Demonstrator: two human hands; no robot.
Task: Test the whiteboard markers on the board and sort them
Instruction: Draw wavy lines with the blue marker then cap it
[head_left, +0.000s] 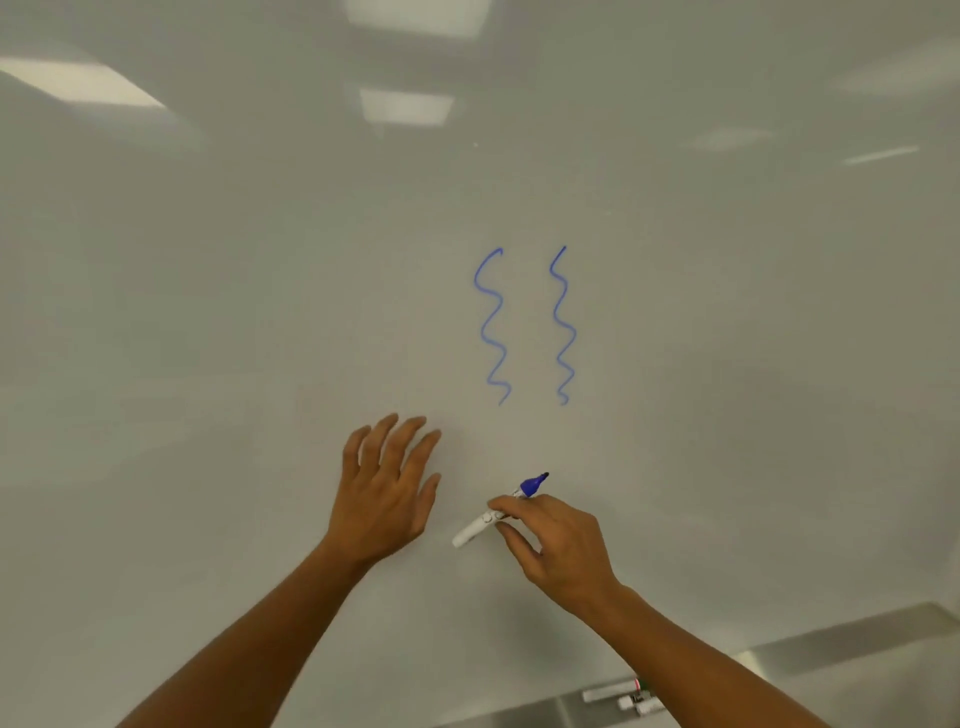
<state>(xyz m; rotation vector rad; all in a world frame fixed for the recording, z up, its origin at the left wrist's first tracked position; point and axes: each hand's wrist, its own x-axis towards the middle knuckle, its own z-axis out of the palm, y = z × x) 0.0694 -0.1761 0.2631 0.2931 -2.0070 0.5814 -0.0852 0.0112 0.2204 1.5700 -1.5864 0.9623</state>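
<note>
Two bare forearms reach up from the bottom edge toward the whiteboard (260, 312). Left hand (384, 493) is empty, fingers spread, held near the board's surface. Right hand (558, 548) pinches one uncapped blue marker (498, 512) between thumb and fingers, its tip angled up and right; any label on the white barrel is too small to read. Two blue wavy lines (493, 327) stand side by side on the board above the hands. Near the lower right corner, a metal tray (857, 639) holds about three capped markers (621, 693), partly hidden behind the right arm.
</note>
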